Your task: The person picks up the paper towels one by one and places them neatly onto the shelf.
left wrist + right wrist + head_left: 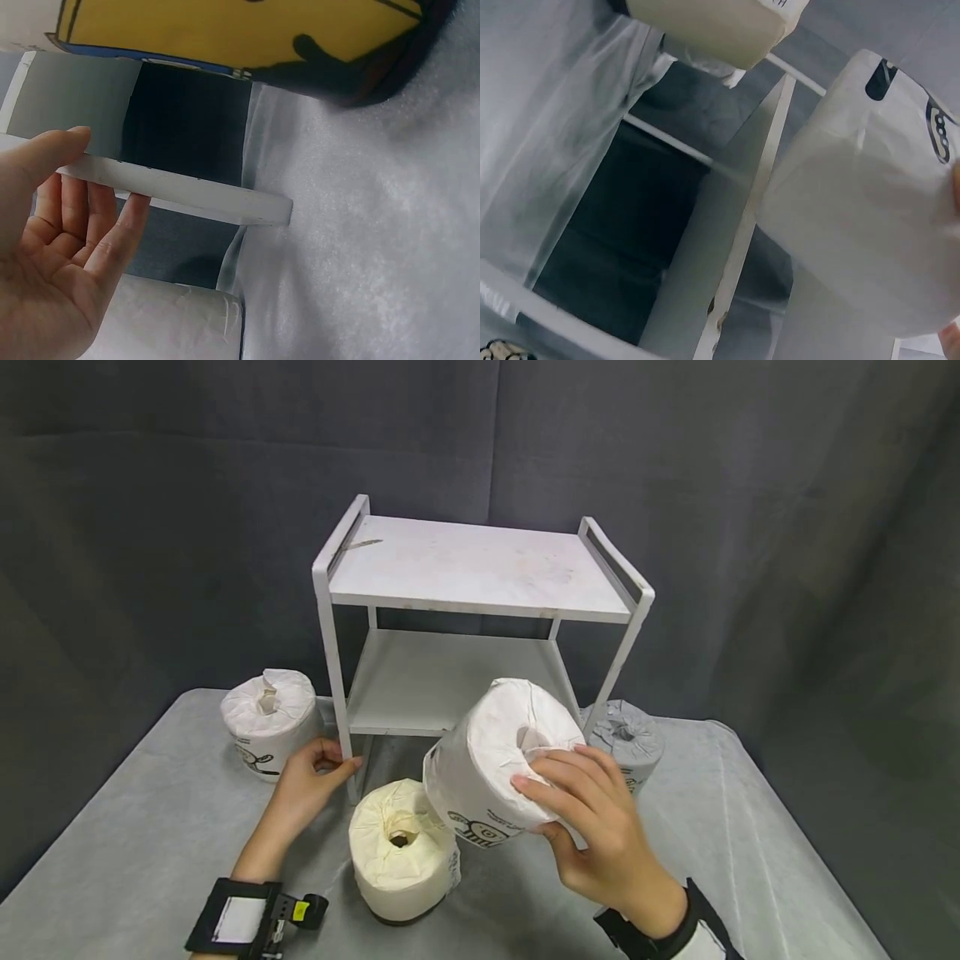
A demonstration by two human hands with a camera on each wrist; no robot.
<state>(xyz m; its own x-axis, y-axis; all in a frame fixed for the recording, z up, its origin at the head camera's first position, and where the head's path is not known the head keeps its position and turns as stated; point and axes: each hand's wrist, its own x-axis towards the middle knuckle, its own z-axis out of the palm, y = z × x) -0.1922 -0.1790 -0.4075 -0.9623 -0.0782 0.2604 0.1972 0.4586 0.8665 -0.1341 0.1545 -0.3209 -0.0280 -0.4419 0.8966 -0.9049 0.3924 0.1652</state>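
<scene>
My right hand (600,827) grips a white paper-wrapped toilet roll (480,768) by its end, fingers over the top and thumb low on its side. The roll is tilted, held in front of the lower shelf of a white two-tier rack (480,568); in the right wrist view the roll (870,202) overlaps the shelf edge. With thumb and fingertips, my left hand (311,781) pinches the rack's front left leg, and the left wrist view shows this leg (202,196) between the fingers. Below the held roll, a yellowish wrapped roll (397,852) stands upright on the table.
Another wrapped roll (270,722) stands left of the rack, close to my left hand. Behind the right front leg is a greyer roll (630,739), partly hidden. A pale cloth covers the table (750,860), and a dark curtain (675,460) hangs behind.
</scene>
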